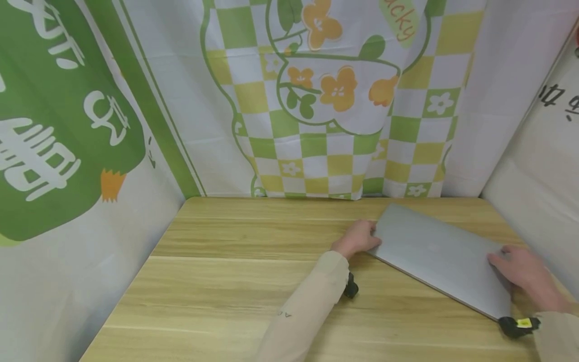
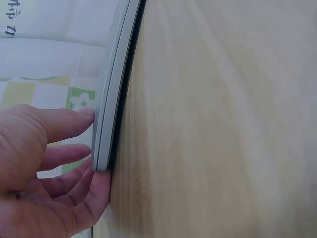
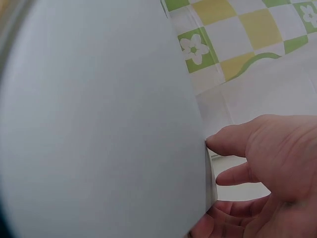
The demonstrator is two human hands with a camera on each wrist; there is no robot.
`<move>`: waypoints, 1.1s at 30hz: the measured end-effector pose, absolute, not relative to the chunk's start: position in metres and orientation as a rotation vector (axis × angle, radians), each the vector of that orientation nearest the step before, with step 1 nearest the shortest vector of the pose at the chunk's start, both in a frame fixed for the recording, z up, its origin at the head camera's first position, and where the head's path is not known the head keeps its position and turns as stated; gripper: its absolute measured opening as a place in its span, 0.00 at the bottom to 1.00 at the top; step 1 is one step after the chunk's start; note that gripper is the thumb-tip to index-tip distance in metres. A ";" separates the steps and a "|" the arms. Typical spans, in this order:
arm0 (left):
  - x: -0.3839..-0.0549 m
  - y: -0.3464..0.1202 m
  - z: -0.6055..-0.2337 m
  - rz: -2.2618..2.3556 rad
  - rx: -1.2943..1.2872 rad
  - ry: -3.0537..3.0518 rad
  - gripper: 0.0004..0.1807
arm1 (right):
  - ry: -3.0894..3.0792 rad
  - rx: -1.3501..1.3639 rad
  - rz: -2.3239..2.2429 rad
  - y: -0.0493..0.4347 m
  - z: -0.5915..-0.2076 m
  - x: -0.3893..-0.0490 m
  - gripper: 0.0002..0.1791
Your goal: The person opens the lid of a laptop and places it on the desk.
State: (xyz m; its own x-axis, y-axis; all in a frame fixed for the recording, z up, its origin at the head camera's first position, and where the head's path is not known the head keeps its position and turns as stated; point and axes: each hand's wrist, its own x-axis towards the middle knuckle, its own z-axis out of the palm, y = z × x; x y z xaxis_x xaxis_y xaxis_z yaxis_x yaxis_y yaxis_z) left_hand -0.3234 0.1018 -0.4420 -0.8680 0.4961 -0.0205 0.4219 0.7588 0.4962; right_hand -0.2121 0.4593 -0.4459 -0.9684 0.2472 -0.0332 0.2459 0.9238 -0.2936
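A closed silver laptop [image 1: 436, 251] lies at a slant over the right side of the wooden table. At its left end, my left hand [image 1: 359, 237] grips the edge. The left wrist view shows that thumb on the lid and some fingers of the left hand [image 2: 54, 173] under the corner of the laptop [image 2: 111, 94]. My right hand [image 1: 522, 266] holds the opposite end, its thumb on top. In the right wrist view the lid [image 3: 109, 119] fills much of the picture, and the right hand's lower fingertips are partly hidden by it. A dark strip shows beneath the laptop; whether it touches the table I cannot tell.
The wooden table [image 1: 217, 296] stretches left and forward of the laptop. Behind its back edge hangs a checked, flowered curtain [image 1: 316, 151]. Printed cloth [image 1: 59, 125] hangs at the left, and a white cloth [image 1: 543, 191] borders the right side close to my right hand.
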 end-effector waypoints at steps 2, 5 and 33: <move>-0.324 0.101 -0.443 0.735 0.736 2.805 0.25 | -3.078 -0.400 0.471 0.458 -0.446 -0.212 0.36; -0.325 0.099 -0.443 0.738 0.731 2.806 0.25 | -3.074 -0.366 0.472 0.456 -0.445 -0.211 0.36; -0.322 0.085 -0.442 0.768 0.665 2.809 0.25 | -3.080 -0.221 0.542 0.447 -0.443 -0.213 0.36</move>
